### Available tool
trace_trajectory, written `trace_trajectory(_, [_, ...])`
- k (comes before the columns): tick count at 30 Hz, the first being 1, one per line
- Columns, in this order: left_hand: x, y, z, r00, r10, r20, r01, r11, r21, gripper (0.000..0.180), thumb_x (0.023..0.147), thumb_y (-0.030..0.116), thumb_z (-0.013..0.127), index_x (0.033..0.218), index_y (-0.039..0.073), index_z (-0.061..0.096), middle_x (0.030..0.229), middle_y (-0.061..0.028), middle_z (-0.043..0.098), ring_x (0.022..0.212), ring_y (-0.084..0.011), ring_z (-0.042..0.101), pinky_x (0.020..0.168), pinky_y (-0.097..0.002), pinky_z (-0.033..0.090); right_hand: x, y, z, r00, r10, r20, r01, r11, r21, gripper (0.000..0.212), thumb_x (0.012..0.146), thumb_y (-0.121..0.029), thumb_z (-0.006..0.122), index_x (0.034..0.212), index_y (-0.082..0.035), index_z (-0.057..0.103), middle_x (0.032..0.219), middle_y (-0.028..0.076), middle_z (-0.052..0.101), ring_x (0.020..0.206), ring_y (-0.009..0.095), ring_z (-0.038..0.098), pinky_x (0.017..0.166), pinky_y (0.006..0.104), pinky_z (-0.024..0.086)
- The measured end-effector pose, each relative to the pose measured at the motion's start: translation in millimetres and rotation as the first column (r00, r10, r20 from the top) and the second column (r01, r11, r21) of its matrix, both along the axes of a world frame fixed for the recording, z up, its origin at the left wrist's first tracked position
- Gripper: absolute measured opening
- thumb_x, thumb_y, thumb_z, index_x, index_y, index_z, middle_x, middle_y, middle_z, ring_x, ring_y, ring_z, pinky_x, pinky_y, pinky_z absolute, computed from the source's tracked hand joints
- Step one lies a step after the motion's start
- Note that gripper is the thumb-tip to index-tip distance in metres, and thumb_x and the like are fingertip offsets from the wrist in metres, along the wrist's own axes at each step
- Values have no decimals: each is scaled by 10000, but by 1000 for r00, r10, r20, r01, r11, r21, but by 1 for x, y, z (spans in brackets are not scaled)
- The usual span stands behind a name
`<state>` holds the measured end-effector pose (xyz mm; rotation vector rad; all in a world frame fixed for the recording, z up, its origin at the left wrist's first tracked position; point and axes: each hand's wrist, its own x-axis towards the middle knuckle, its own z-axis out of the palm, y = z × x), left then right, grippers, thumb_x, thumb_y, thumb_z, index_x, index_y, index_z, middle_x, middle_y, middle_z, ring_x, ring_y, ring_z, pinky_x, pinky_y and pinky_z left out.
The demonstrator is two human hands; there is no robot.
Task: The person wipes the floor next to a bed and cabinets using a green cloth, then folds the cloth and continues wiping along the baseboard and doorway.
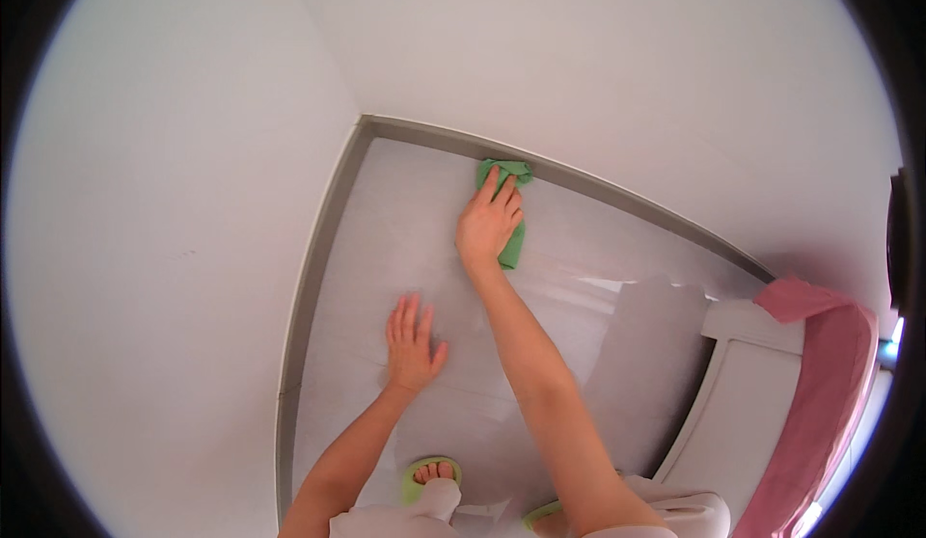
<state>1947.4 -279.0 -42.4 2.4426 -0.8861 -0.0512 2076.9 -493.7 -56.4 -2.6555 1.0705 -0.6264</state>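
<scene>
A green cloth (511,249) lies bunched on the grey floor (424,210), its far end up against the skirting board. My right hand (490,220) presses down on the cloth with bent fingers, and part of it is hidden under the palm. Nearer to me and to the left, my left hand (413,350) is spread out over the floor and holds nothing. Whether its palm rests on the floor I cannot tell for certain.
A grey skirting board (323,239) runs along two white walls (579,66) that meet in a corner. To the right stands a white panelled piece of furniture (743,393) with a pink cloth (830,374) draped over it. My foot in a green slipper (413,485) is at the lower edge.
</scene>
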Motion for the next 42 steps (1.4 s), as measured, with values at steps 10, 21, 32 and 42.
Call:
trace_trajectory(10, [-1, 3, -3, 999, -8, -36, 6, 999, -49, 725, 842, 340, 639, 1471, 91, 376, 1574, -193, 257, 1456, -410, 214, 1161, -577, 204, 81, 49, 2, 818, 573, 45, -573, 819, -9, 523, 871, -86, 560, 1392, -113, 513, 1373, 111, 542, 1228, 290, 470, 959, 427, 367])
trace_trajectory(21, [3, 7, 3, 1000, 1, -30, -7, 980, -196, 775, 819, 383, 658, 1465, 67, 369, 1577, -237, 231, 1443, -459, 220, 1149, -603, 198, 37, 86, 6, 435, 893, 117, -900, 433, 43, 497, 821, -86, 613, 1303, -203, 582, 1276, -3, 623, 1193, 241, 518, 933, 427, 404])
trace_trajectory(32, [-21, 170, 38, 967, 233, -106, -250, 948, -199, 558, 975, 279, 473, 1443, -18, 403, 1530, -231, 335, 1402, -404, 342, 1123, -517, 299, -127, 205, 30, -29, 971, 238, -940, -108, 325, 557, 767, -168, 686, 1309, -93, 580, 1464, 60, 476, 1345, 265, 425, 1104, 420, 338])
trace_trajectory(42, [24, 147, 48, 976, 91, 199, -115, 987, 112, 543, 725, -7, 628, 1261, 85, 612, 1311, -79, 560, 1203, -284, 515, 1002, -456, 416, -147, 152, 47, 355, 927, 124, -922, 325, 208, 524, 716, -32, 662, 1233, -105, 610, 1325, 139, 540, 1166, 310, 527, 964, 430, 459])
